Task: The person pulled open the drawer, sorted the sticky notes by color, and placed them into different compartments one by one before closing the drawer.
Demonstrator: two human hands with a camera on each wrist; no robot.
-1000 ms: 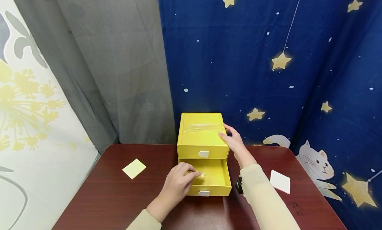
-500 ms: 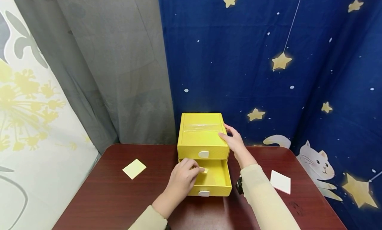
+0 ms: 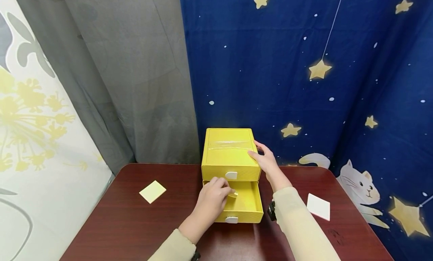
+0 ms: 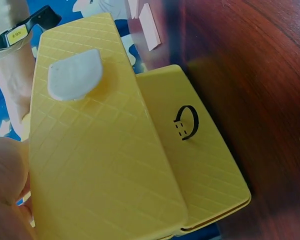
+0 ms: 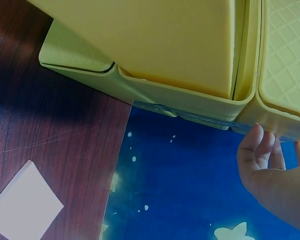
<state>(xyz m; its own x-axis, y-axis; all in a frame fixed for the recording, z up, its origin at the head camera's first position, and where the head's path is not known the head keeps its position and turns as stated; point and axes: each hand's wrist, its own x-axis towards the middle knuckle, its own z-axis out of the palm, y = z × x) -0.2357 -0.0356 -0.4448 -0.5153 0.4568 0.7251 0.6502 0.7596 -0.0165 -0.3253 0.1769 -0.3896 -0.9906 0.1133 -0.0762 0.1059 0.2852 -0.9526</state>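
A yellow drawer cabinet (image 3: 230, 146) stands at the back of the table, its drawer (image 3: 245, 202) below the top one pulled out. My left hand (image 3: 212, 199) reaches over the left side of that drawer, thumb and fingers pinching a small pale-yellow piece (image 3: 234, 194). What kind of thing the piece is, I cannot tell. In the left wrist view the drawer front (image 4: 100, 160) with its white handle (image 4: 76, 75) hides most of the hand. My right hand (image 3: 267, 163) rests against the cabinet's upper right edge, fingertips touching it in the right wrist view.
A pale-yellow square pad (image 3: 152, 191) lies on the dark red table (image 3: 111, 212) to the left. A white square pad (image 3: 318, 207) lies to the right. Below the pulled-out drawer, another yellow drawer front (image 4: 210, 165) bears a black curved mark. Curtains (image 3: 257, 84) hang behind.
My left hand has moved right and slightly deeper into the drawer, and the small pale-yellow piece has shifted right with it. The right hand and the cabinet stay in place.
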